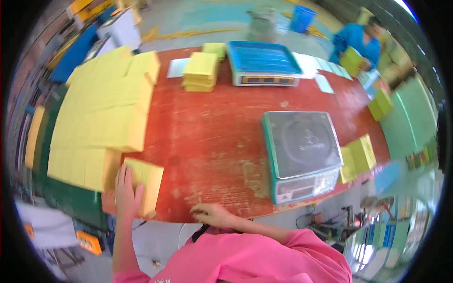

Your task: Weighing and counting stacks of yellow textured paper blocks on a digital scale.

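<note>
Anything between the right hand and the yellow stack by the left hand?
Nothing visible: just red tabletop between the right hand and the yellow stack. The left hand is at the stack's left side.

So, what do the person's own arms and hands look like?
The left hand and right hand are ungloved, with bare forearms. Short, bright pink sleeves cover the upper arms, part of a matching pink shirt.

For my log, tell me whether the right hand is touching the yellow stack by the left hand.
No, the right hand is at the near edge of the red table, apart from that yellow stack.
</note>
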The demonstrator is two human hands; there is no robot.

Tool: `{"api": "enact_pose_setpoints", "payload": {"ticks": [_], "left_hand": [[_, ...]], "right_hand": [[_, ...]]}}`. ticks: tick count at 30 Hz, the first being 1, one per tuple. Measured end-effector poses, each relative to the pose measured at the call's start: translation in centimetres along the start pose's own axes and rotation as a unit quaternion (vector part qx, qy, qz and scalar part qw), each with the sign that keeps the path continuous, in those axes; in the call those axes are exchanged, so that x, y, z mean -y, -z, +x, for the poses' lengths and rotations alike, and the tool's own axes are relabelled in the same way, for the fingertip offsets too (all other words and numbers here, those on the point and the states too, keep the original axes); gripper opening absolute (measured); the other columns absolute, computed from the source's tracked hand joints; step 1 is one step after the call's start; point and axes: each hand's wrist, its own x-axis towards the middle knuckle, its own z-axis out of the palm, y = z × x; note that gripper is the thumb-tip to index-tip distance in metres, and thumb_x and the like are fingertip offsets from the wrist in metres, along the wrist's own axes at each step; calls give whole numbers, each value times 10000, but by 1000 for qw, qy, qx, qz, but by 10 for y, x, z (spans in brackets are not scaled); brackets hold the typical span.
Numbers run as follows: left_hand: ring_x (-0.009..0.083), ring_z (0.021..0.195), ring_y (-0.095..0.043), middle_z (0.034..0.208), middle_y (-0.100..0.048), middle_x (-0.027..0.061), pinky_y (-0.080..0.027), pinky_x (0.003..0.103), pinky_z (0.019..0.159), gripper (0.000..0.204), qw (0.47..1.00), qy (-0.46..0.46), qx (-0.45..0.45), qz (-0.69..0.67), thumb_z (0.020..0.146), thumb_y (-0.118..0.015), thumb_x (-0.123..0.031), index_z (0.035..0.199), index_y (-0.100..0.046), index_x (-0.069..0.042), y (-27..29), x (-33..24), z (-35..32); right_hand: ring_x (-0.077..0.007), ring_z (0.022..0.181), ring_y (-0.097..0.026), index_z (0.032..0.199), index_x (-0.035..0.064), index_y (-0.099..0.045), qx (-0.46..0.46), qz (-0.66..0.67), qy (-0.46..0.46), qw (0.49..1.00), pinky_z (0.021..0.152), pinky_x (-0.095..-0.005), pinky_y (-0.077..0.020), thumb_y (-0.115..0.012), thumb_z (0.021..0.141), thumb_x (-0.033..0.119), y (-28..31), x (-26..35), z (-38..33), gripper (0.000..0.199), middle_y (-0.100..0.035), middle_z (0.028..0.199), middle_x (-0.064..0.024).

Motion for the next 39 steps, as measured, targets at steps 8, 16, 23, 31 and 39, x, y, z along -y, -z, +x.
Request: {"api": "enact_pose_setpoints", "payload": {"ticks": [8, 16, 23, 31, 39], "left_hand": [[511, 1356, -333, 1478, -344, 316, -272, 577, 1134, 755, 995, -87, 34, -46, 756, -734, -258, 1362, -439, 81, -11, -158, -40], [467, 1377, -344, 1493, -350, 277, -319, 539, 1124, 765, 955, -223, 176, -84, 707, -781, -253, 1339, -480, 57, -6, -250, -39], [474, 1347, -376, 1459, -400, 279, -317, 534, 1118, 730, 986, -66, 95, -119, 786, -663, -194, 1441, -411, 8, -19, -246, -48], [468, 1185, -472, 1309, -490, 283, -380, 542, 1006, 690, 992, -25, 79, -92, 837, -598, -227, 1458, -392, -9, -39, -227, -87], [460, 1086, -507, 1202, -523, 274, -417, 519, 937, 673, 993, 32, 23, -110, 848, -593, -231, 1442, -392, 13, -36, -231, -118]], "right_hand": [[-237, 1120, -625, 1278, 25, -609, 179, 145, -58, 971, 978, -350, -473, -597, 948, 235, 34, -41, -76, 391, -675, 1187, -146], [-333, 1271, -507, 1425, 46, -470, 148, 149, -54, 976, 1032, -451, -433, -606, 913, 224, 52, -106, -127, 558, -497, 1417, -216], [-180, 1331, -399, 1519, 128, -326, 150, 389, -187, 890, 1061, -435, -351, -604, 926, 291, 47, -93, -117, 675, -431, 1492, -16], [-180, 1324, -407, 1440, 118, -423, 104, 532, -184, 820, 1069, -457, -322, -573, 914, 245, 20, -77, -119, 561, -437, 1483, -17], [-189, 1281, -444, 1454, 61, -410, 68, 577, -107, 807, 1064, -381, -332, -520, 911, 145, 8, -63, -126, 561, -486, 1424, -60]]}}
